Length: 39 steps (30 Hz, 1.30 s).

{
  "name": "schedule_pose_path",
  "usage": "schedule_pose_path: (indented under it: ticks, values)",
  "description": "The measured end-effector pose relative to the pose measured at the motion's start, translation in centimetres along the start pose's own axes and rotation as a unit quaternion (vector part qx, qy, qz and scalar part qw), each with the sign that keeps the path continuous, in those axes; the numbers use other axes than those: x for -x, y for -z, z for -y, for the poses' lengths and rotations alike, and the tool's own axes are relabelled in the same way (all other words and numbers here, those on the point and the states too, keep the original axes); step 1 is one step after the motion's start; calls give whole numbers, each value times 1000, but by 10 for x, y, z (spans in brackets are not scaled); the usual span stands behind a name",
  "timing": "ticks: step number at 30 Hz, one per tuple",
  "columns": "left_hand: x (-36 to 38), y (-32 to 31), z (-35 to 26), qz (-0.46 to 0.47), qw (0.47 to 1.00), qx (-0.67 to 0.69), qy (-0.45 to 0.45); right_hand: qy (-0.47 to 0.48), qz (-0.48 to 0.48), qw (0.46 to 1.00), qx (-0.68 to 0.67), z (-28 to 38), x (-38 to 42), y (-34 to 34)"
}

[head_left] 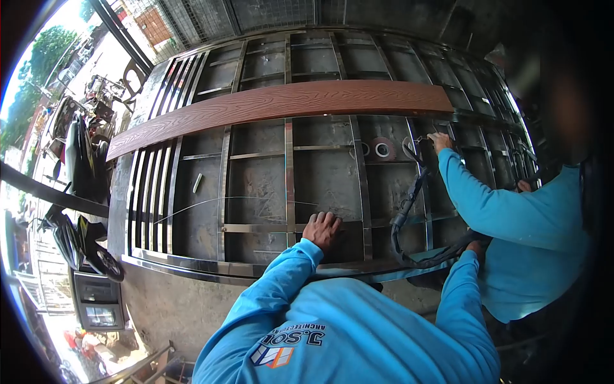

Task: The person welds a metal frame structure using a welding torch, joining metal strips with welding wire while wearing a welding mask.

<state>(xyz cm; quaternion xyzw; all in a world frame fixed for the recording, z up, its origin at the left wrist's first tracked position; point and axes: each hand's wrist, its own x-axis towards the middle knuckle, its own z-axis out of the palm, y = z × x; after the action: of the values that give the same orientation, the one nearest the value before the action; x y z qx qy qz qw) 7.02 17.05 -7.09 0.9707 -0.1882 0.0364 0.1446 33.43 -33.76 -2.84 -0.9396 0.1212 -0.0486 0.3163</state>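
Note:
My left hand (322, 231) rests knuckles up over a crossbar of the shiny metal frame (268, 228), fingers bent and a little apart. A long thin wire (224, 198) curves across the frame, one end close by my left fingertips; I see no grip on it. At the near right edge, my right hand (474, 248) is closed around a thick black cable (409, 211), its fingers partly hidden. From there the cable loops along the frame toward a co-worker's hand (439, 142), which holds a small tool at the cable's end.
A brown wood-grain plank (288, 99) lies across the frame. A round disc (382, 150) and a short pale stick (197, 183) lie among the bars. The co-worker (524, 224) leans in close on my right. Motorcycles (86, 153) stand at the left.

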Motion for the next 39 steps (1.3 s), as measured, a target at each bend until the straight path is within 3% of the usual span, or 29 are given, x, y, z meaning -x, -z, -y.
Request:
schedule_pose_path:
  ticks: [3, 6, 11, 18, 21, 23, 24, 28, 32, 39]
  values:
    - [1, -1, 1, -6, 1000, 6, 6, 184, 84, 979, 4, 54, -43, -21]
    - [5, -2, 0, -6, 999, 33, 18, 272, 138, 952, 14, 74, -73, -39]
    - [26, -10, -1, -76, 996, 50, 4, 303, 175, 937, -21, 80, -89, -39]
    - [74, 23, -16, 41, 995, 88, 15, 290, 217, 906, -220, 64, -112, -21]
    - [86, 30, -11, 39, 994, 100, 26, 74, 369, 819, -433, 39, -111, -1]
    - [84, 32, -11, 39, 993, 108, 16, -6, 163, 937, -308, -4, -55, 25]
    - [84, 32, -11, 32, 993, 111, 18, -76, 59, 971, -219, -20, -26, 30]
    - [82, 34, -9, 25, 992, 123, 10, -301, -146, 940, -68, -82, 79, 34]
    - [79, 37, -12, 35, 992, 122, 16, -384, -204, 900, -42, -128, 137, 39]
    - [80, 40, -11, 36, 993, 109, 14, -420, -210, 882, -25, -160, 176, 36]
